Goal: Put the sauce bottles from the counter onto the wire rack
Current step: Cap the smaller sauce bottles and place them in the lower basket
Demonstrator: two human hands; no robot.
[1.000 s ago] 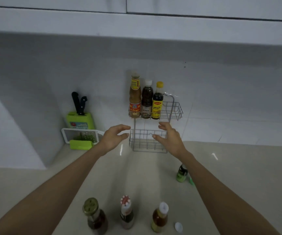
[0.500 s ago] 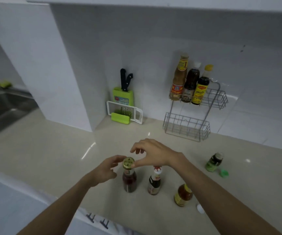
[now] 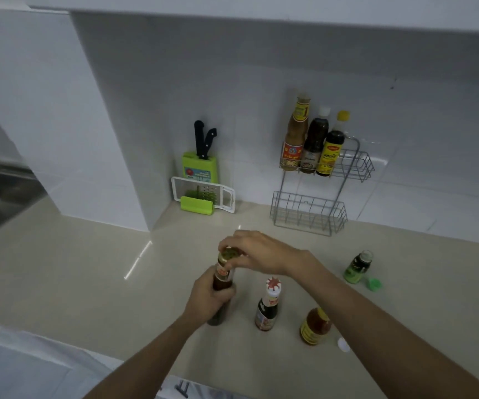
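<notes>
Two hands grip one dark sauce bottle [image 3: 223, 279] standing on the counter [image 3: 88, 269]: my left hand [image 3: 208, 298] wraps its body, my right hand [image 3: 257, 251] pinches the gold cap [image 3: 228, 252] from above. Three bottles [image 3: 313, 139] stand upright on the upper shelf of the wire rack [image 3: 353, 165] — its lower shelf sits just above the counter. A red-capped bottle [image 3: 267, 305], an orange bottle [image 3: 314, 326] and a small green bottle [image 3: 357, 267] stand right of my grip, well apart from the rack.
</notes>
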